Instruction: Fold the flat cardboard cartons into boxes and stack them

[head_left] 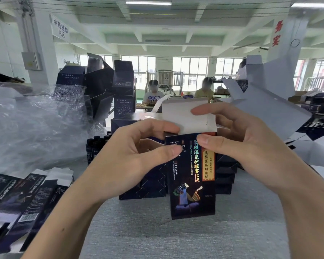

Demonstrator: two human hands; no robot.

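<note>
Head view: carton held upright in both hands, top flap open

Carton is mid-frame, above the grey table, long axis vertical, printed dark face toward the camera. Its white top flap stands up, and the lower end hangs free.

Left hand pinches the carton's upper left edge between thumb and curled forefinger. Right hand grips the upper right, with its thumb pressed on the dark face and its forefinger tip on the white flap. The other fingers are curled behind and cannot be made out.

A stack of dark folded boxes sits directly behind, partly hidden by the carton and hands. Dark vials stand left of the stack. Flat cartons are fanned out at lower left, with crumpled plastic wrap above them. Opened white-sided cartons are piled at right.
</note>
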